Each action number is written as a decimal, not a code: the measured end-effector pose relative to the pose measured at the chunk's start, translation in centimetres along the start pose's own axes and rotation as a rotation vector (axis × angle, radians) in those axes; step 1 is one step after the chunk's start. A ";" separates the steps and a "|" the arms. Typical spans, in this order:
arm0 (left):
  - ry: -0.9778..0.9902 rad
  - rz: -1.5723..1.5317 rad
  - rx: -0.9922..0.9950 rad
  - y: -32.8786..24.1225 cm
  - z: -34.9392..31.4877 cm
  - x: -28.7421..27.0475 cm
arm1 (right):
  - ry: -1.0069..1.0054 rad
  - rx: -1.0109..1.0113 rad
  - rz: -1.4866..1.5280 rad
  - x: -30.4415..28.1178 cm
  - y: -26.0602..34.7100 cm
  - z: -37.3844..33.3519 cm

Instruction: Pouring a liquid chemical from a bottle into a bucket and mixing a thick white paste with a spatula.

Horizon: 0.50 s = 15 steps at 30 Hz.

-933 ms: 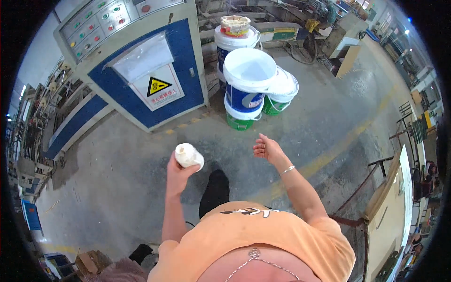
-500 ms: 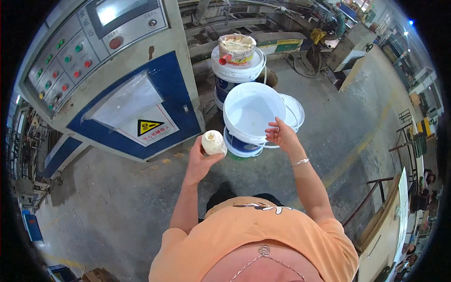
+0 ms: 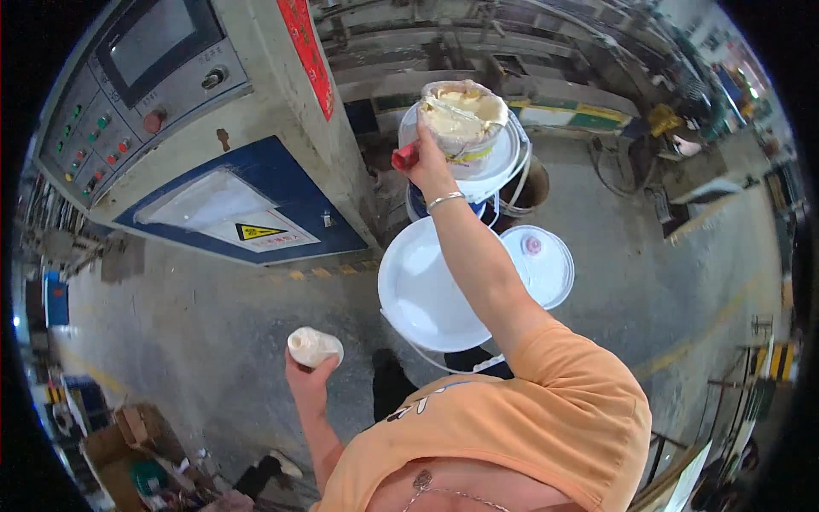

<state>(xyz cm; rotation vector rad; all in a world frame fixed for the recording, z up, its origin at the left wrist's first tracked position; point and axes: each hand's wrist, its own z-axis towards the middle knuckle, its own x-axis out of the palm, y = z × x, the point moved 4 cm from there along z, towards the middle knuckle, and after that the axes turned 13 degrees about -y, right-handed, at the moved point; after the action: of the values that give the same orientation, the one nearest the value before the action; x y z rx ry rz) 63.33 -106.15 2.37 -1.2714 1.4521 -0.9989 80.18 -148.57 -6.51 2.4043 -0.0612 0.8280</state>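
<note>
My left hand (image 3: pixel 309 375) is wrapped around a cream-white plastic bottle (image 3: pixel 316 346) with its open mouth upward. It holds the bottle out to the left over the floor. My right arm reaches forward across an open white bucket (image 3: pixel 420 282). My right hand (image 3: pixel 433 164) is closed on the red handle (image 3: pixel 404 157) of a small pot (image 3: pixel 465 128), its fingers partly hidden. The pot is crusted and holds pale cream paste, with a coated stick or blade across its mouth. It sits on a lidded white bucket (image 3: pixel 505 171) behind the open one.
A control cabinet (image 3: pixel 290 183) with buttons and a screen stands on the left. Beside the open bucket is a round white lid (image 3: pixel 554 271). A brownish bucket (image 3: pixel 531 189) stands behind, before long machinery (image 3: pixel 554 94). A cardboard box (image 3: pixel 128 435) lies at lower left.
My right hand has gone from beside the open bucket forward to the pot's red handle. My left hand has moved left and nearer to me with the bottle. The view has shifted.
</note>
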 end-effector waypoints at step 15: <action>-0.080 -0.049 -0.035 -1.6 -5.7 12.8 | 0.173 0.099 -0.723 -9.4 9.3 -8.5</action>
<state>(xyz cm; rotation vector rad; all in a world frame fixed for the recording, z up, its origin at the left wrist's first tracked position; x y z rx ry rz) 57.76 -119.03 3.56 -1.3628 1.3884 -0.9479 65.87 -152.91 -1.75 2.1753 0.8770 0.6830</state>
